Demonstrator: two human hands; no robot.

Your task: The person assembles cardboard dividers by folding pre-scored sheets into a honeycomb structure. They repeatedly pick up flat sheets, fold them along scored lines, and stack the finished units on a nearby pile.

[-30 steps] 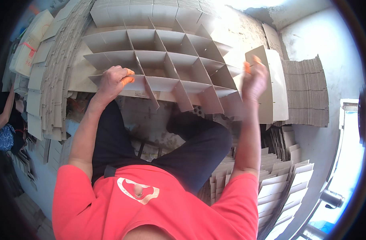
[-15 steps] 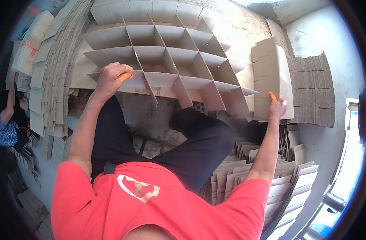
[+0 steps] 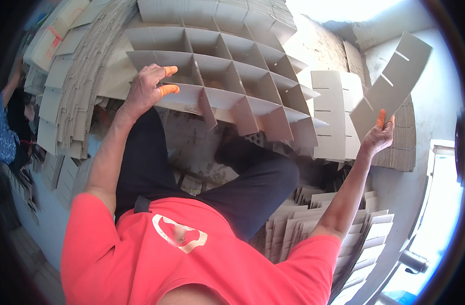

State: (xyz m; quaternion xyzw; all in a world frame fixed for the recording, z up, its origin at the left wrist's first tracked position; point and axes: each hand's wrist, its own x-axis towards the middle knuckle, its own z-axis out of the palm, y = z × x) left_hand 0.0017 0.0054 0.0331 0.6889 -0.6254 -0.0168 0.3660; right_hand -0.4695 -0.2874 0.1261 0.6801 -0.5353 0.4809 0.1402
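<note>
A cardboard divider grid (image 3: 214, 63) of interlocked slotted strips stands on the work table in front of me. My left hand (image 3: 150, 90) is at its near left corner, thumb and forefinger apart, with orange covers on the fingertips. Whether it touches the cardboard there, I cannot tell. Out to the right, my right hand (image 3: 379, 137) pinches the lower end of a loose slotted cardboard strip (image 3: 401, 72). That strip is raised and tilted, its far end up to the right. Below and left of it, pale slotted strips (image 3: 328, 122) lie on the table.
A thick stack of cardboard strips (image 3: 399, 147) sits at the right by the wall. Tall stacks of cardboard (image 3: 72, 96) line the left side. More bundled strips (image 3: 293, 231) stand low beside my right leg. Another person's patterned sleeve (image 3: 3, 137) shows at the far left.
My right hand has lifted a strip off the right-hand pile and swung it up to the right. The left hand's fingers have spread apart. The grid appears farther right and up in the view.
</note>
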